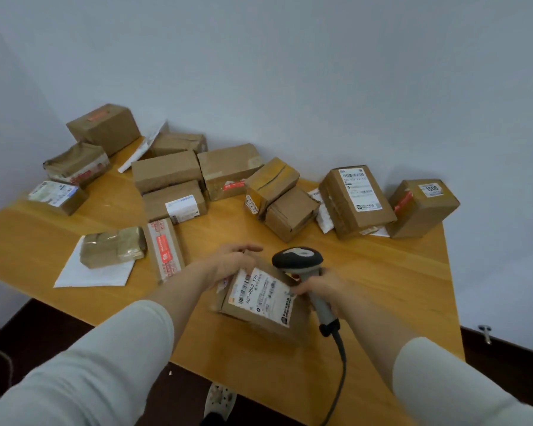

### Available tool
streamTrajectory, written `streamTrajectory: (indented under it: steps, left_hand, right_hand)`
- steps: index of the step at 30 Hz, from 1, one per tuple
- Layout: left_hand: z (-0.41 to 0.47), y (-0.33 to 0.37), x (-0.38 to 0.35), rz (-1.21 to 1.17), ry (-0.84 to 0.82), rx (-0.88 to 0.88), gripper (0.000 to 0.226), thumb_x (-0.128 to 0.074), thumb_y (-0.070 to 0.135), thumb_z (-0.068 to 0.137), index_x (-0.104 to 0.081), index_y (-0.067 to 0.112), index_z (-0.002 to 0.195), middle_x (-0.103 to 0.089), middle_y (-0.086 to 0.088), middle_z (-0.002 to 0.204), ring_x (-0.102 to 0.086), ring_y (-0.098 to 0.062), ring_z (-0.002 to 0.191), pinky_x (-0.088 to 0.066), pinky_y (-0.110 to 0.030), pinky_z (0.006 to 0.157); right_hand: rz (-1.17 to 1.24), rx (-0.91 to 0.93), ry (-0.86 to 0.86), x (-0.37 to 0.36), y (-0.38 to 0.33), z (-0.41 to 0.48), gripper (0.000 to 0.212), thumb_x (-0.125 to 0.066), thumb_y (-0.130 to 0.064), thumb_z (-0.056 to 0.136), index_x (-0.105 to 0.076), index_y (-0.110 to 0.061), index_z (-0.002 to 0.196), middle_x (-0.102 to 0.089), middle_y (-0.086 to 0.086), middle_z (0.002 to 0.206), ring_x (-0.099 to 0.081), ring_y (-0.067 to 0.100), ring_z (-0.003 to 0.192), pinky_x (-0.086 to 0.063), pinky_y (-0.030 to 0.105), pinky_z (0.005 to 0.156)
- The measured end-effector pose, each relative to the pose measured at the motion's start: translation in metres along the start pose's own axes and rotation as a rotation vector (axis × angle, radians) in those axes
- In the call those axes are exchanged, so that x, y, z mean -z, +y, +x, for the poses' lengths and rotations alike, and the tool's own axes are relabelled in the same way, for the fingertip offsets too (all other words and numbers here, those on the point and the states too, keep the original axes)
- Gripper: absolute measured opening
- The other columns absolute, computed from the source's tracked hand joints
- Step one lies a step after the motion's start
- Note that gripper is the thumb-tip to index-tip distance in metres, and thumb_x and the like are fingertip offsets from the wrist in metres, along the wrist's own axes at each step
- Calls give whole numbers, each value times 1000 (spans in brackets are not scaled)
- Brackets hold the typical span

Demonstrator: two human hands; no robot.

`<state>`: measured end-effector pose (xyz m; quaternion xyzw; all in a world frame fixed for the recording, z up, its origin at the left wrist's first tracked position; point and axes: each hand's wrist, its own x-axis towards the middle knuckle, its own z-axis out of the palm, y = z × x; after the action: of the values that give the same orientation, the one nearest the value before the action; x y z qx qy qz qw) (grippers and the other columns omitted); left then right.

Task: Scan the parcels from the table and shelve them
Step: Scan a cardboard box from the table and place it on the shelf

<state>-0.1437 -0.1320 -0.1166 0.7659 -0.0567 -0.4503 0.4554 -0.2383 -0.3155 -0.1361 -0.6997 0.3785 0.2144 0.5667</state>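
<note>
A small brown cardboard parcel (260,305) with a white shipping label on top is near the front of the wooden table (382,272). My left hand (233,261) grips the parcel's far left corner. My right hand (319,289) holds the grey handle of a barcode scanner (299,259), whose black head hangs over the parcel's far edge. A black cable runs from the scanner's handle down off the table's front edge.
Several other cardboard parcels lie across the back of the table, among them a labelled box (356,201) and one marked 1006 (422,207) at the right. A taped packet on a white envelope (111,247) and a long narrow box (165,250) lie at the left.
</note>
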Motion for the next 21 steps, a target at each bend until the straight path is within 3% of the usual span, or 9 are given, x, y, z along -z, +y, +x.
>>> streamTrajectory:
  steps: [2, 5, 8, 10, 13, 15, 17, 19, 21]
  left_hand:
    - [6, -2, -2, 59, 186, -47, 66, -58, 1, 83, -43, 33, 139, -49, -9, 128, -68, -23, 90, -59, -34, 74]
    - [14, -16, 1, 322, 614, -13, 66, -60, 15, 88, -32, 23, 148, -28, -13, 150, -39, -32, 132, -41, -42, 105]
    - [2, -26, 3, 146, 841, 172, 68, -61, 27, 88, -29, 11, 147, -22, -17, 152, -19, -35, 140, -25, -45, 111]
    - [-8, -31, -3, -51, 769, 293, 63, -56, 32, 92, -33, 4, 143, -27, -18, 150, -25, -37, 137, -29, -46, 111]
    - [-17, -44, -26, -388, 396, 297, 58, -60, 32, 94, -38, 4, 140, -40, -14, 147, -36, -37, 135, -38, -53, 102]
    - [-16, -56, -43, -291, 286, 263, 54, -64, 29, 91, -42, 13, 138, -49, -9, 141, -44, -32, 131, -38, -52, 106]
    - [-5, -70, -56, -186, 290, 207, 73, -69, 32, 85, -27, 26, 145, -50, -3, 141, -47, -28, 128, -38, -52, 107]
    - [-1, -71, -60, -240, 320, 132, 93, -72, 24, 82, -9, 37, 149, -44, -3, 142, -42, -28, 130, -37, -53, 107]
    - [-3, -60, -55, -301, 403, 72, 98, -76, 23, 71, -14, 42, 144, -39, -4, 138, -41, -31, 127, -41, -54, 104]
  right_hand:
    - [-56, -20, 31, -4, -2, 0, 41, -77, -6, 76, -53, -10, 109, -59, 9, 99, -58, 26, 93, -53, 35, 72]
    - [-80, -63, 90, -5, -1, 3, 28, -73, -3, 78, -57, -7, 101, -57, 10, 84, -56, 23, 79, -52, 35, 70]
    - [-22, -43, 119, -6, -1, 9, 21, -69, 3, 78, -58, -5, 94, -57, 11, 77, -52, 21, 69, -48, 34, 61]
    - [24, -1, 114, -10, -4, 10, 26, -72, -1, 79, -61, -4, 102, -59, 8, 83, -55, 22, 76, -50, 36, 70]
    - [74, 16, 61, -21, -8, 10, 49, -79, -11, 76, -59, -8, 121, -63, 9, 112, -57, 27, 102, -49, 43, 92]
    - [92, -17, -7, -28, -8, 4, 54, -79, -11, 75, -54, -9, 122, -61, 11, 118, -57, 28, 105, -51, 45, 90]
    - [96, -15, -42, -31, -7, -1, 55, -79, -6, 74, -50, -12, 120, -61, 11, 115, -58, 29, 104, -51, 44, 85]
    - [147, 32, -20, -28, -5, -4, 54, -77, 1, 73, -50, -10, 119, -61, 9, 108, -58, 27, 99, -51, 41, 80]
    - [271, 87, -3, -21, -5, -7, 47, -74, 7, 75, -53, -7, 114, -62, 9, 99, -60, 26, 88, -52, 37, 70]
